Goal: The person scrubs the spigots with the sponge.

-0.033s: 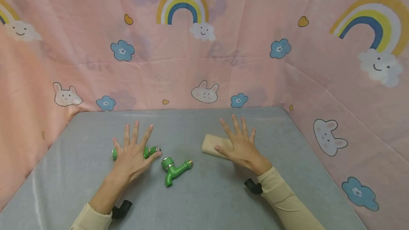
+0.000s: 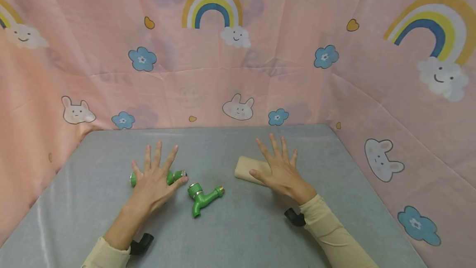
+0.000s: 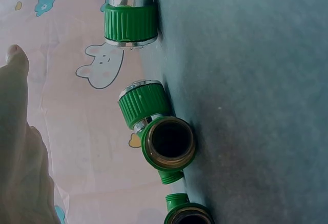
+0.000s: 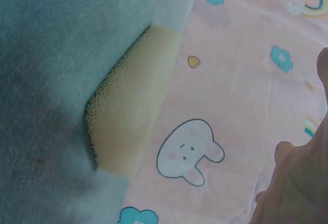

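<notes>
Nothing moved since earlier frame. Left hand (image 2: 156, 181) spread flat over green connector (image 2: 175, 175), right hand (image 2: 280, 171) flat on sponge (image 2: 245, 168), nothing gripped. Round connector easily rolled off toward tap (image 2: 202, 198) if nudged, tbh.

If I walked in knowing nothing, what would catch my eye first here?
Probably the two spread hands on the grey table: the left hand lies over a green hose fitting, and the right hand lies over the near end of a beige sponge. Between them lies a bright green plastic tap. Behind it all hangs a pink curtain printed with rainbows, rabbits and blue flowers.
</notes>
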The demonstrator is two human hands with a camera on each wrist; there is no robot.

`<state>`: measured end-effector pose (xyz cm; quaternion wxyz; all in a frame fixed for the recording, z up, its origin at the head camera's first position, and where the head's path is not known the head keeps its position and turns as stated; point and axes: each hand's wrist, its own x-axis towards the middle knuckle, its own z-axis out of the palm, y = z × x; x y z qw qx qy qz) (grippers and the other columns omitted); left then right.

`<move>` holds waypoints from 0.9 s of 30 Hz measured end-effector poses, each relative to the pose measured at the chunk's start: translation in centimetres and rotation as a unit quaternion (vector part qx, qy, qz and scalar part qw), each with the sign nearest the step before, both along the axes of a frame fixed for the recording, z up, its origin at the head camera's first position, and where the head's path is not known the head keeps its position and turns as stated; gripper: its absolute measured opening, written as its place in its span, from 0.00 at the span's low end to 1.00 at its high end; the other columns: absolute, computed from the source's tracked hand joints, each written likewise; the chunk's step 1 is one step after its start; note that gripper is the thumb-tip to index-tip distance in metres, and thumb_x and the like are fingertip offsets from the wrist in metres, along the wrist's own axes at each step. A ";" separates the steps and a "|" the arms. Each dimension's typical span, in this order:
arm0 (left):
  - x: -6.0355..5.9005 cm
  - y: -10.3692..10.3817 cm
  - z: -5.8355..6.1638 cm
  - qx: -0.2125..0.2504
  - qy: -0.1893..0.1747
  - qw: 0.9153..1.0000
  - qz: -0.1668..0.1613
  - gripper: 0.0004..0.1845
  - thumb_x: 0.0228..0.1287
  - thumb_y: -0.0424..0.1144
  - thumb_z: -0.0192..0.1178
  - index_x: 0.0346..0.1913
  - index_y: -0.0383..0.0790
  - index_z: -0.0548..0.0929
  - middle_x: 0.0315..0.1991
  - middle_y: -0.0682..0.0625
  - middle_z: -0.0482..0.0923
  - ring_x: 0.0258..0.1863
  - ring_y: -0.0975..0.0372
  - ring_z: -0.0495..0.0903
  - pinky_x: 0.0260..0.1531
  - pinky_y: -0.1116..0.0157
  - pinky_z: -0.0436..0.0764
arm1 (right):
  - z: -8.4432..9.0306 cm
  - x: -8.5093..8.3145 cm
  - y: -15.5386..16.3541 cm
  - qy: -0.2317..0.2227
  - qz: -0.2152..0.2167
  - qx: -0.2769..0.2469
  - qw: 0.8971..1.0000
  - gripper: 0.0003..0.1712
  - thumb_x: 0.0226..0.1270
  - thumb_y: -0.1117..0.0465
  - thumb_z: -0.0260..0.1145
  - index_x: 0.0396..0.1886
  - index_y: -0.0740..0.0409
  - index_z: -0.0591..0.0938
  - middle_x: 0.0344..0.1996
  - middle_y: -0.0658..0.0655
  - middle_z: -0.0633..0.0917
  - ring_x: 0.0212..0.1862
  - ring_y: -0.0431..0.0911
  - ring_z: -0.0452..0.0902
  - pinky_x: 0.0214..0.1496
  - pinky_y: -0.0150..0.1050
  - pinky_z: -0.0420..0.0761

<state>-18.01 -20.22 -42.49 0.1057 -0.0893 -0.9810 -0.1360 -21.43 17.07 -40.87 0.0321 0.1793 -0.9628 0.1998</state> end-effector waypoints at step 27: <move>0.0 1.4 -0.6 0.053 -0.061 0.996 -0.042 0.51 0.65 0.68 0.58 0.83 0.54 0.45 0.82 0.34 0.37 0.80 0.34 0.36 0.68 0.23 0.45 | -0.6 -0.3 0.4 -0.023 0.019 0.018 0.999 0.54 0.67 0.30 0.59 0.83 0.38 0.45 0.82 0.65 0.40 0.81 0.69 0.26 0.72 0.81 0.34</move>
